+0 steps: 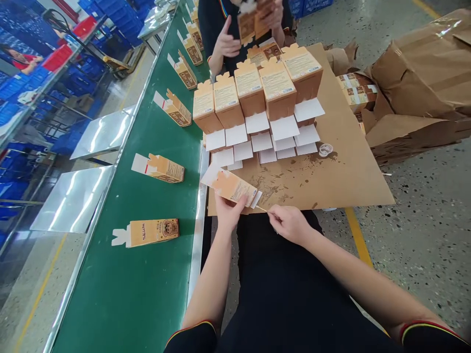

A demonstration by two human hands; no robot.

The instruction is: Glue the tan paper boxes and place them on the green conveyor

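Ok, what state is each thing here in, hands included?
Left hand: closed on held box
Right hand: closed on stick
Held box: tilted, flaps out at both ends
Stick: end at held box
Stacked boxes: white flaps out
Belt boxes: flaps out
Cardboard: flat, spotted
Belt: running or stopped, can't tell

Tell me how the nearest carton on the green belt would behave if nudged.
The carton lies lengthwise on the smooth-looking green belt, so would probably slide rather than tip. Its protruding white flaps look like thin board and may bend easily. Weight is unclear: its contents are hidden.
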